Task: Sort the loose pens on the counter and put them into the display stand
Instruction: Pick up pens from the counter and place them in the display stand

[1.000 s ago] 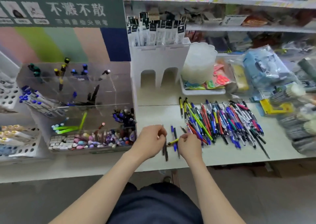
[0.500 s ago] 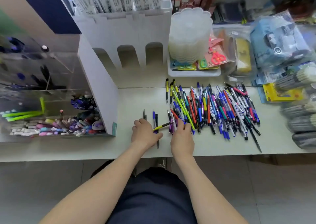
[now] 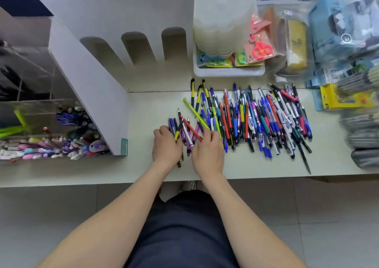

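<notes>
On the pale counter [image 3: 143, 108], the left hand's [image 3: 166, 145] fingers grip several pens [image 3: 171, 126], the right hand's [image 3: 208, 150] pinch a red pen [image 3: 189, 127]

Looking down on a pale grey-green surface [image 3: 256, 166] running the full width, front edge squared off. Noting light grey floor tiles [image 3: 51, 216] below it, thin joints showing. Seeing a white board rack [image 3: 131, 7] with three arched cut-outs standing at back left. Finding a white tray [image 3: 227, 72] just right of it, holding a stack of translucent tubs [image 3: 221, 17]. Logging bagged goods [image 3: 338, 28] and a yellow packet [image 3: 336, 99] crowding the far right. Recording soft, even light, throwing only faint shadows.
</notes>
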The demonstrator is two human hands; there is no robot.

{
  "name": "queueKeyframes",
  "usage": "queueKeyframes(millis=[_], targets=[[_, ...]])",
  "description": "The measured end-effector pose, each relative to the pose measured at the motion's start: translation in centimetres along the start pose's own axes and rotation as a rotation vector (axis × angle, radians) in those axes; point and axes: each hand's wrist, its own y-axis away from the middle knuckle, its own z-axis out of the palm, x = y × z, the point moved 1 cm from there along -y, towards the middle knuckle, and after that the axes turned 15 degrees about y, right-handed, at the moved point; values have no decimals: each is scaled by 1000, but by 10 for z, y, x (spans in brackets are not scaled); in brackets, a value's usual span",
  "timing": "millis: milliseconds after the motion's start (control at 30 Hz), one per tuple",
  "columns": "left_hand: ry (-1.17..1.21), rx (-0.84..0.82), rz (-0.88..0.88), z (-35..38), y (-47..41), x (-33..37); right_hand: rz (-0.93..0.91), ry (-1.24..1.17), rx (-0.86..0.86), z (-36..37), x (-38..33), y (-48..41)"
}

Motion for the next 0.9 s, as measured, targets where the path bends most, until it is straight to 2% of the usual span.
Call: queueKeyframes(millis=[167, 300, 433, 600, 800, 900], targets=[[179, -81, -67, -1, -9, 16, 5, -6, -164, -2, -18, -7], [310, -204, -156, -13, -10, 27, 35, 129, -226, -3, -29, -12], [283, -301, -146, -23, -11, 28, 8, 278, -235, -1, -38, -18], [205, -252, -208, -34, -21, 9, 8, 448, -266, 18, -48, -25], [298, -246, -253, -40, -18, 6, 17, 456, -403, 11, -64, -27], [301, -254, -273, -39, -17, 4, 12, 471, -420, 13, -69, -27]])
